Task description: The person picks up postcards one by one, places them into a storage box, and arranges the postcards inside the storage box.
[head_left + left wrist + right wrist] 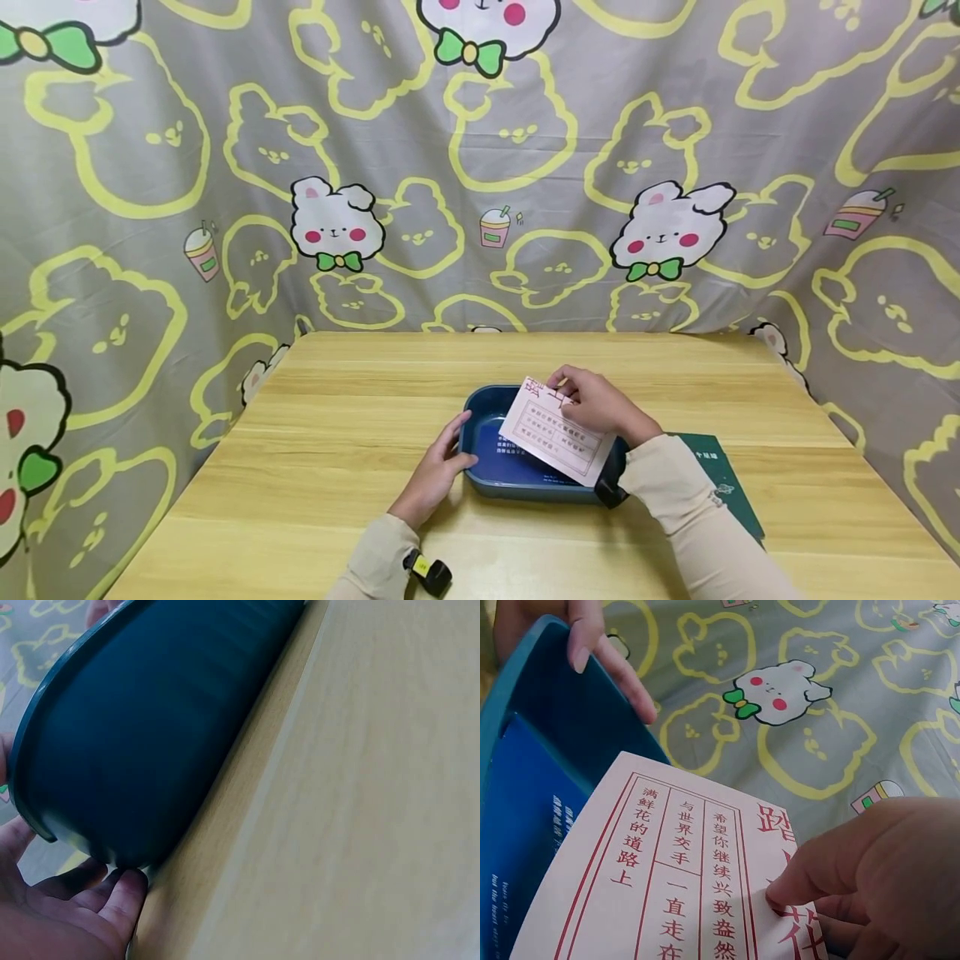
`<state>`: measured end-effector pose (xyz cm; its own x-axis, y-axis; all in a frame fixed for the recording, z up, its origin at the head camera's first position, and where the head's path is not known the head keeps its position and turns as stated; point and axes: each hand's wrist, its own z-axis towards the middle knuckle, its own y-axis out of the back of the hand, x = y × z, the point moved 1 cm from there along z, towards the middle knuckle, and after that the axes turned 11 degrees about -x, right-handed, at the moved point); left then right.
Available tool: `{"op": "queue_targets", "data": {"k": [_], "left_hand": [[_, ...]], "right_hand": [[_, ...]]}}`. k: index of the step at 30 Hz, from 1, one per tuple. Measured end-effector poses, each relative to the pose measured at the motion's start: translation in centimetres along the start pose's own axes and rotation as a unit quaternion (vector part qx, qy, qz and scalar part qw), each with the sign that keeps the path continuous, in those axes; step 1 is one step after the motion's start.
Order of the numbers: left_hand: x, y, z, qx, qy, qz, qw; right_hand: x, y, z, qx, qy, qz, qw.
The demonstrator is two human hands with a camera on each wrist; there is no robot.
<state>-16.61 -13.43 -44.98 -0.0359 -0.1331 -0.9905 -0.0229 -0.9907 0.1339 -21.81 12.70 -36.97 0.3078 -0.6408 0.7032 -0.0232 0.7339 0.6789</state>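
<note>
A dark teal plastic box [491, 398], open at the top, stands on the wooden table. My left hand [432, 475] holds its left end, thumb over the rim and fingers along the outer wall. In the left wrist view the fingertips [131, 889] lie low against the box's end. Between thumb and fingers, my right hand [600, 406] pinches a pale pink card [558, 433] with red Chinese print by its upper edge. The card is tilted over the box. Beneath it, a blue card [525, 847] with white writing lies inside the box, partly covered.
A dark green booklet [723, 479] with white print lies right of the box, partly hidden by the right sleeve. A cartoon-patterned curtain [480, 167] hangs behind and at both sides of the wooden table [315, 417]. Each wrist wears a small black camera.
</note>
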Motion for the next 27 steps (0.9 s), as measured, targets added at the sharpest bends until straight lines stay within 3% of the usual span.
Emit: {"op": "queue_targets", "data": {"k": [13,20,27], "left_hand": [[-0.1,0.0,0.0,0.005,-0.002,-0.006,1.0000],[-0.1,-0.1,0.0,0.009,0.000,-0.004,1.0000],[0.0,-0.1,0.0,0.008,0.001,-0.009,0.9999]], "right_hand": [[0.8,-2.2,-0.1,0.035,0.045,-0.022,0.998],[0.8,-3.6,-0.1,0.034,0.076,-0.059,0.995],[0.9,-4.5,-0.1,0.041,0.090,-0.062,0.993]]}}
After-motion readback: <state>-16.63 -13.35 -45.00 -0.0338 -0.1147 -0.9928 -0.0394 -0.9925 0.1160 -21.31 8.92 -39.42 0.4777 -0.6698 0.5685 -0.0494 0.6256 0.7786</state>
